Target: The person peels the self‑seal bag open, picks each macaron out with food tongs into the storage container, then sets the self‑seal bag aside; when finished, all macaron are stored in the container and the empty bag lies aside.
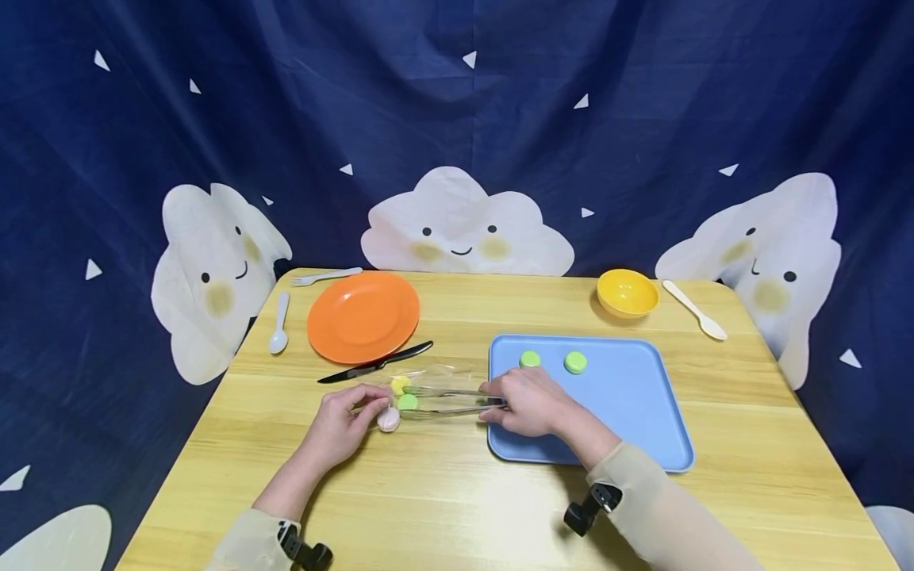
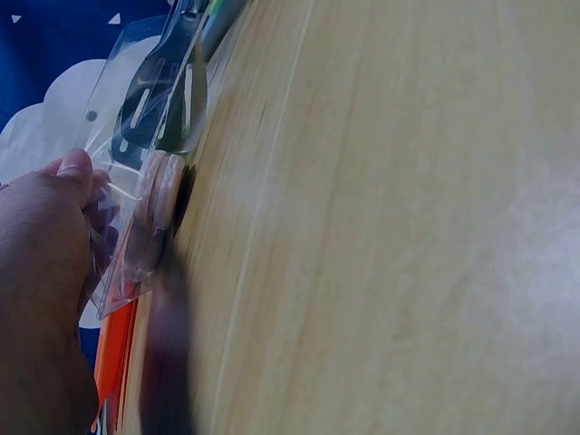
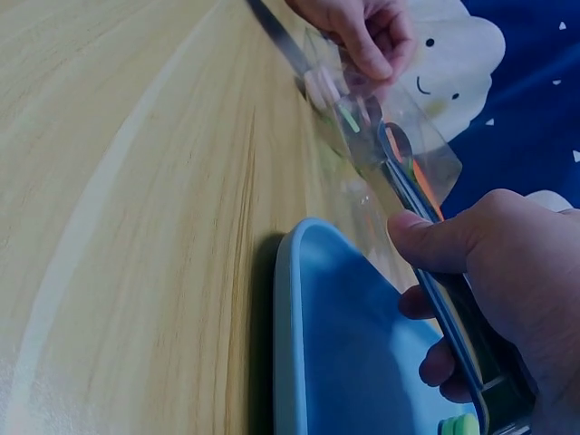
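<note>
My left hand (image 1: 341, 420) pinches the closed end of a clear plastic bag (image 2: 122, 68) between thumb and fingers, low over the table. A pale pink macaron (image 1: 389, 419), a yellow macaron (image 1: 401, 385) and a green macaron (image 1: 408, 402) are in the bag at that end. My right hand (image 1: 531, 400) grips metal tongs (image 1: 457, 392) near the blue tray's left edge. The tongs' arms are spread and reach into the bag, with their slotted tips (image 2: 186, 95) near the macarons. Whether the tips touch the green one, I cannot tell.
The blue tray (image 1: 628, 404) carries two green macarons (image 1: 575, 362). An orange plate (image 1: 364, 317), black knife (image 1: 374, 363), fork (image 1: 327, 276) and spoon (image 1: 279, 325) lie to the left. A yellow bowl (image 1: 627, 293) and a cream spoon (image 1: 694, 310) are at the back right.
</note>
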The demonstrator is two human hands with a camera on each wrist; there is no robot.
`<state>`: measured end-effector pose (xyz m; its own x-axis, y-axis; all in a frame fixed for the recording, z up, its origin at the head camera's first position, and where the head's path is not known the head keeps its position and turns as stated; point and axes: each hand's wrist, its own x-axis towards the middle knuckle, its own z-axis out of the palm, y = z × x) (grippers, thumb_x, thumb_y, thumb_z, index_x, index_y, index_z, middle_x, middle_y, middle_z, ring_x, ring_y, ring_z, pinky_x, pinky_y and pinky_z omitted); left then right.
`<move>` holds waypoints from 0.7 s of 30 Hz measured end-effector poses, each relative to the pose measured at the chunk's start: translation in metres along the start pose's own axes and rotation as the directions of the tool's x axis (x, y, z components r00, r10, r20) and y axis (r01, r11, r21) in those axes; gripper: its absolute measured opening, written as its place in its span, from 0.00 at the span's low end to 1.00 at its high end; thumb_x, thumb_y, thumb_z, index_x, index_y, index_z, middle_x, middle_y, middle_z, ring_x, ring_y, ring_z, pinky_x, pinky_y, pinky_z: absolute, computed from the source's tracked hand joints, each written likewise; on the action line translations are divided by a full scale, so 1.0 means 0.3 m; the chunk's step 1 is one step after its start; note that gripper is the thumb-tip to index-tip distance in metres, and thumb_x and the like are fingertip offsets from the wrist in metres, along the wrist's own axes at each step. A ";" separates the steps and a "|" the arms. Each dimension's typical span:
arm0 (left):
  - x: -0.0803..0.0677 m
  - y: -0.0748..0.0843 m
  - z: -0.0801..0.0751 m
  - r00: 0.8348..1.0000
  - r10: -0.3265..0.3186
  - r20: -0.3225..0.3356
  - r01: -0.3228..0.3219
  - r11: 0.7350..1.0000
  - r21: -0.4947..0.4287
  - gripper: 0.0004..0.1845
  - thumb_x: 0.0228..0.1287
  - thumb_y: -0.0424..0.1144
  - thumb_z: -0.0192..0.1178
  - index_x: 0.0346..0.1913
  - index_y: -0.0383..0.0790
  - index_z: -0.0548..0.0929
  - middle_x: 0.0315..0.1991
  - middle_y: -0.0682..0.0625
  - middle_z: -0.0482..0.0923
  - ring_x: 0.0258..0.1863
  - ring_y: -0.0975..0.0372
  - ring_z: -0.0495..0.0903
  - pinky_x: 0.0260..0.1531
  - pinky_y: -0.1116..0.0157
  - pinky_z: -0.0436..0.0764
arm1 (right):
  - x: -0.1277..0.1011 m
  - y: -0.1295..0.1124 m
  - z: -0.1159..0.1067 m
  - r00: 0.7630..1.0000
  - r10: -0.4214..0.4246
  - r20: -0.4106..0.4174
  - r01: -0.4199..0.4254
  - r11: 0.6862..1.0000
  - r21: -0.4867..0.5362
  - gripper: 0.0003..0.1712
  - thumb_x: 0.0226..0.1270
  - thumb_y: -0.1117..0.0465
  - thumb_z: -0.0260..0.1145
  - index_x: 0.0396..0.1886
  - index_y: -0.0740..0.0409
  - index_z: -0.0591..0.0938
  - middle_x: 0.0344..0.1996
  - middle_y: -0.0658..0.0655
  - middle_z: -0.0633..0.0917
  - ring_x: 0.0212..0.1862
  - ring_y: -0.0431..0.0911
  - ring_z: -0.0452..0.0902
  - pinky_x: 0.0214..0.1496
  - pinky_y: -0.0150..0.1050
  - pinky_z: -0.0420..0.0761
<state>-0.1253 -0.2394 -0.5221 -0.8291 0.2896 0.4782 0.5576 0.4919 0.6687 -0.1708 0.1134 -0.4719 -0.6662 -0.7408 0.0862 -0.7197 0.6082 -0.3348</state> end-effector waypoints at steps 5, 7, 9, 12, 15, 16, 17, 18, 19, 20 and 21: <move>0.002 -0.001 0.007 1.000 0.012 -0.006 -0.012 1.000 -0.001 0.10 0.64 0.22 0.71 0.43 0.37 0.90 0.46 0.49 0.91 0.47 0.54 0.90 0.47 0.71 0.85 | 0.000 -0.004 0.005 1.000 -0.001 0.004 0.001 1.000 -0.012 0.10 0.71 0.44 0.74 0.36 0.42 0.86 0.20 0.38 0.75 0.24 0.38 0.72 0.24 0.40 0.72; 0.002 -0.001 0.009 1.000 0.018 -0.008 -0.018 1.000 0.004 0.10 0.64 0.21 0.71 0.43 0.37 0.90 0.46 0.50 0.91 0.47 0.53 0.90 0.47 0.71 0.85 | -0.002 -0.004 0.007 1.000 -0.001 0.001 0.001 1.000 -0.005 0.10 0.71 0.44 0.74 0.36 0.42 0.86 0.20 0.38 0.76 0.23 0.38 0.71 0.24 0.39 0.72; 0.002 -0.001 0.009 1.000 0.019 -0.007 -0.019 1.000 0.003 0.10 0.65 0.21 0.71 0.43 0.37 0.90 0.46 0.49 0.91 0.47 0.54 0.90 0.47 0.71 0.86 | -0.006 0.000 0.009 1.000 -0.004 -0.005 0.004 1.000 0.005 0.10 0.71 0.45 0.74 0.36 0.43 0.86 0.21 0.38 0.77 0.24 0.37 0.71 0.24 0.39 0.71; 0.003 -0.001 0.007 1.000 0.015 -0.005 -0.015 1.000 0.007 0.09 0.66 0.22 0.71 0.44 0.38 0.90 0.45 0.49 0.91 0.46 0.56 0.90 0.47 0.72 0.86 | -0.018 0.006 0.007 1.000 -0.012 -0.017 0.012 1.000 0.010 0.10 0.72 0.46 0.74 0.34 0.43 0.85 0.24 0.38 0.80 0.24 0.37 0.71 0.24 0.38 0.71; 0.003 -0.002 0.003 1.000 0.010 -0.002 -0.010 1.000 0.018 0.09 0.66 0.23 0.71 0.44 0.38 0.90 0.44 0.50 0.91 0.45 0.58 0.90 0.46 0.72 0.86 | -0.038 0.016 -0.002 0.999 -0.018 -0.033 0.018 1.000 0.001 0.09 0.72 0.46 0.74 0.34 0.43 0.86 0.29 0.40 0.85 0.25 0.37 0.73 0.26 0.39 0.75; 0.002 -0.002 0.002 1.000 0.007 -0.001 -0.007 1.000 0.020 0.09 0.66 0.23 0.71 0.44 0.38 0.90 0.44 0.50 0.91 0.45 0.58 0.90 0.47 0.72 0.85 | -0.047 0.018 -0.007 0.999 -0.019 -0.038 0.019 1.000 0.003 0.09 0.72 0.46 0.74 0.37 0.44 0.87 0.32 0.41 0.87 0.27 0.36 0.74 0.27 0.40 0.77; 0.002 -0.002 0.001 1.000 0.009 -0.001 -0.009 1.000 0.023 0.09 0.66 0.23 0.71 0.44 0.38 0.90 0.44 0.50 0.91 0.45 0.58 0.90 0.47 0.72 0.85 | -0.056 0.023 -0.013 0.999 -0.020 -0.038 0.020 1.000 0.004 0.09 0.72 0.47 0.74 0.37 0.45 0.88 0.33 0.42 0.88 0.27 0.37 0.74 0.28 0.41 0.77; 0.002 -0.002 0.000 1.000 0.008 0.000 -0.008 1.000 0.024 0.09 0.65 0.23 0.71 0.44 0.38 0.90 0.44 0.50 0.91 0.46 0.58 0.90 0.47 0.72 0.85 | -0.066 0.026 -0.019 0.999 -0.019 -0.040 0.020 1.000 0.008 0.09 0.72 0.47 0.74 0.39 0.46 0.89 0.36 0.43 0.89 0.28 0.37 0.77 0.30 0.41 0.79; 0.003 -0.002 0.000 1.000 0.008 0.001 -0.008 1.000 0.026 0.09 0.66 0.23 0.71 0.44 0.38 0.90 0.44 0.50 0.91 0.46 0.58 0.90 0.47 0.72 0.85 | -0.077 0.029 -0.027 0.999 -0.016 -0.044 0.016 1.000 0.008 0.10 0.72 0.47 0.74 0.42 0.47 0.90 0.39 0.44 0.91 0.30 0.37 0.79 0.32 0.42 0.81; 0.004 -0.003 -0.001 1.000 0.008 0.001 -0.008 1.000 0.027 0.09 0.65 0.23 0.71 0.44 0.38 0.90 0.45 0.50 0.91 0.46 0.58 0.90 0.48 0.72 0.85 | -0.088 0.033 -0.034 0.999 -0.012 -0.049 0.012 1.000 0.010 0.10 0.72 0.47 0.74 0.43 0.47 0.90 0.41 0.45 0.91 0.31 0.38 0.81 0.34 0.42 0.82; 0.006 -0.003 -0.001 1.000 0.007 0.001 -0.007 1.000 0.027 0.09 0.66 0.23 0.71 0.44 0.38 0.90 0.45 0.50 0.91 0.46 0.58 0.90 0.48 0.72 0.85 | -0.099 0.037 -0.042 0.999 -0.005 -0.052 0.006 1.000 0.011 0.11 0.72 0.48 0.74 0.45 0.48 0.91 0.43 0.46 0.91 0.33 0.39 0.83 0.35 0.42 0.83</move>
<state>-0.1273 -0.2396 -0.5218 -0.8253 0.2938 0.4823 0.5619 0.5117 0.6500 -0.1615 0.1458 -0.4665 -0.6718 -0.7280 0.1366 -0.7213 0.6010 -0.3444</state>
